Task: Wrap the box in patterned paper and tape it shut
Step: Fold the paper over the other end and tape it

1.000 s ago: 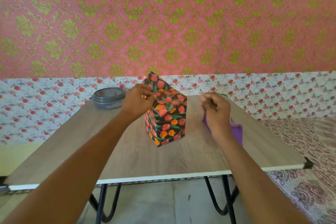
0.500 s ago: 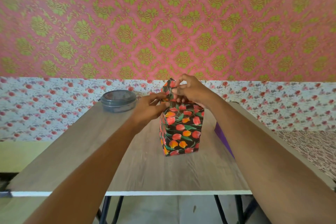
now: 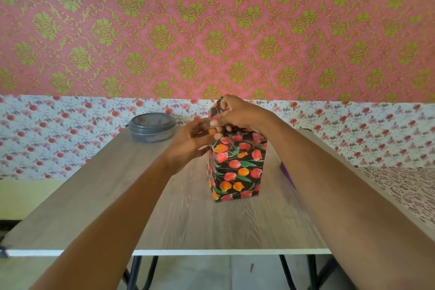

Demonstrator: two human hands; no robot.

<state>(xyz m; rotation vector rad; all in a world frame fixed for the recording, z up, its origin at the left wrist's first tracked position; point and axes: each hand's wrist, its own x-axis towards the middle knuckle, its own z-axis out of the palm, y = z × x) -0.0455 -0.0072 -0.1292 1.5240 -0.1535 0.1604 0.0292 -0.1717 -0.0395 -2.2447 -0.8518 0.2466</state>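
We brace the upright box with our left hand gripping its top corner — our right hand pinches the paper flap, ready for folding down.

black tulip-print box, grey tub, pink-and-green damask wall.

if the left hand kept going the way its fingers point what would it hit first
Probably the wrapped box: the left hand points right toward its top edge, fingertips seemingly pinching it there, just below the right hand gripping the raised flap. Depth is unclear from this one view.
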